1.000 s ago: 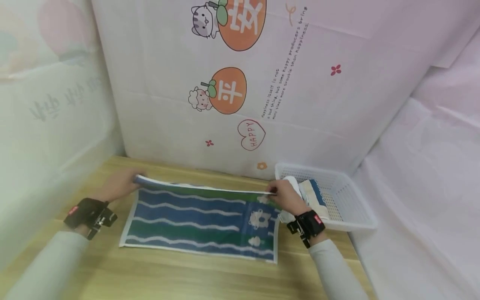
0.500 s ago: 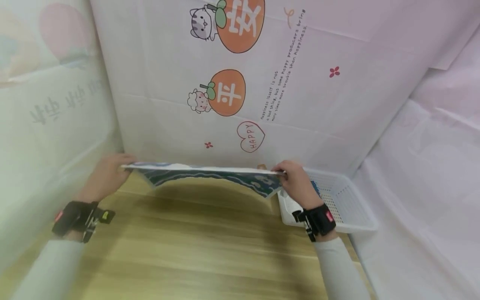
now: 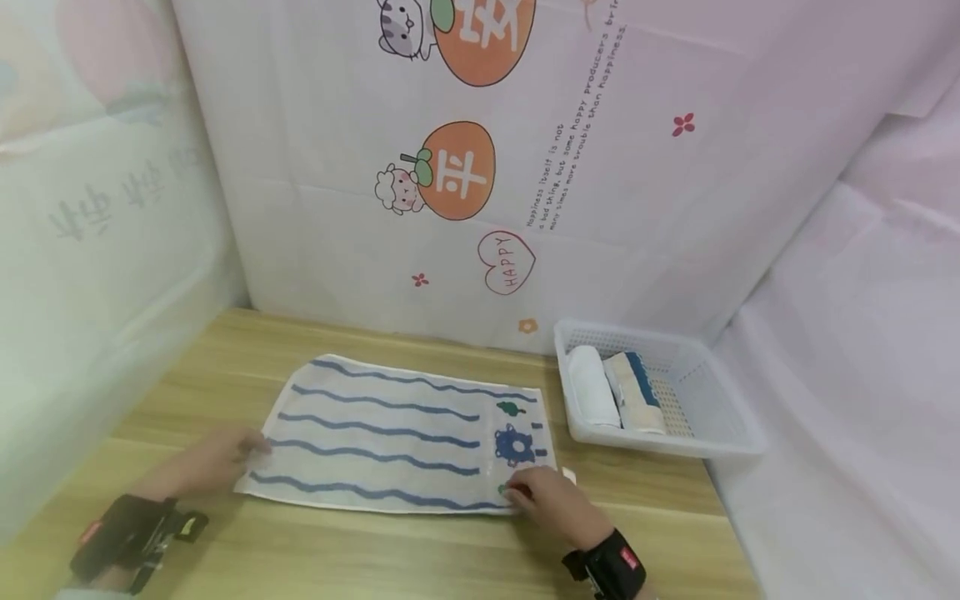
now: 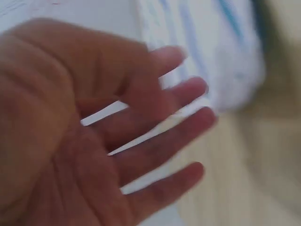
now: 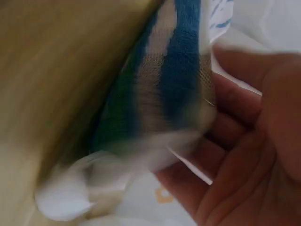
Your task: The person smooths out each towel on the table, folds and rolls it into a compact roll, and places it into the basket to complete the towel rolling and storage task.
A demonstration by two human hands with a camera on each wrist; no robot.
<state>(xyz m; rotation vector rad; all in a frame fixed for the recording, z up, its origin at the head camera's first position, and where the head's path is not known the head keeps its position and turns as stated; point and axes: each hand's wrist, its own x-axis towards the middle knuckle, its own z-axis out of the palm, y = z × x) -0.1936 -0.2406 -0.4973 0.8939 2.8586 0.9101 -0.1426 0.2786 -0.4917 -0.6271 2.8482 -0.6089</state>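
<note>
A towel lies spread on the wooden table, its white face with wavy blue lines and a blue bear up. At its left edge is my left hand. The left wrist view shows this hand with fingers spread and nothing between them, the towel beyond the fingertips. My right hand pinches the towel near its front right corner. In the right wrist view, blurred, the towel's blue and green underside hangs at the fingers of the right hand, with a white tag below.
A white plastic basket stands at the back right, close to the towel. It holds a rolled white towel and a folded beige and blue towel. Printed cloth walls enclose the table at the back and sides.
The towel was lifted by its edge in both hands and has come down with its white side up instead of blue and green. Both hands have moved toward the front; the left has let go.
</note>
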